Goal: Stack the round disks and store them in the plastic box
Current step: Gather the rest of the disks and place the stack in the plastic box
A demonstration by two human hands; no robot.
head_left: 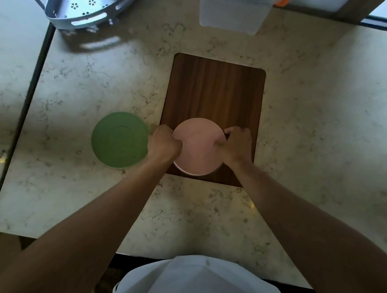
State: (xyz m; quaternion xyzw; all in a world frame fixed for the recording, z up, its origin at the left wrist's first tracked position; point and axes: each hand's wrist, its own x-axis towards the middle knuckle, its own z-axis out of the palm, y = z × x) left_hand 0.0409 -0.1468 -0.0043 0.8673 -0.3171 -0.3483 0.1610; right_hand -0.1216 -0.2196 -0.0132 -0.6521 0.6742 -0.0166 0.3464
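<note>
A pink round disk [198, 146] sits on the near end of a dark wooden board [214, 93]; a paler rim shows beneath its near edge. My left hand [164, 143] grips the disk's left edge and my right hand [235, 145] grips its right edge. A green round disk [118, 140] lies flat on the marble counter just left of my left hand. The clear plastic box [231, 11] with orange clips stands at the far edge of the counter, beyond the board.
A blue perforated corner rack [88, 1] stands at the far left. A dark seam [23, 111] divides the counter from a slab on the left. The counter's near edge [180, 259] runs just in front of my body.
</note>
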